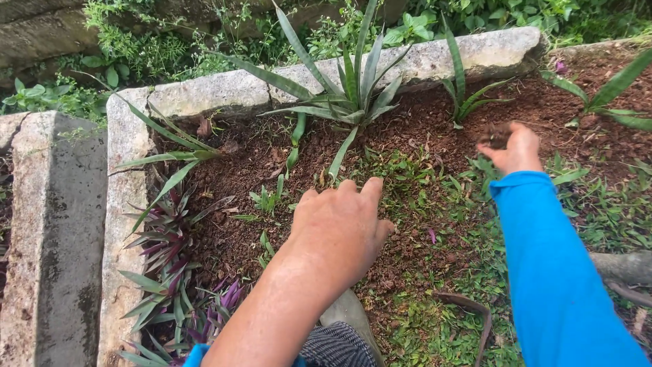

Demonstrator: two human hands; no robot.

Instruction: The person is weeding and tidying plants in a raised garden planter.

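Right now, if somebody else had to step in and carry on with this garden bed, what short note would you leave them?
Left hand: palm down, fingers spread on the soil among small weeds.
Right hand: raised over the bed, closed on a pinch of soil and roots.
Spiky plant stands by the stone border; purple-leaved plants along the left edge.
Done: bare soil shows near the spiky plant.
Left: green weeds still cover the near side.

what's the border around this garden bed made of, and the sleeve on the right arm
Border: looks like rough stone or weathered concrete, matte grey with speckles, dark stains and moss; which of the two is hard to tell. Sleeve: bright blue, smooth cloth with soft folds, likely a knit or synthetic fabric. The right hand above it pinches a clump of brown soil.
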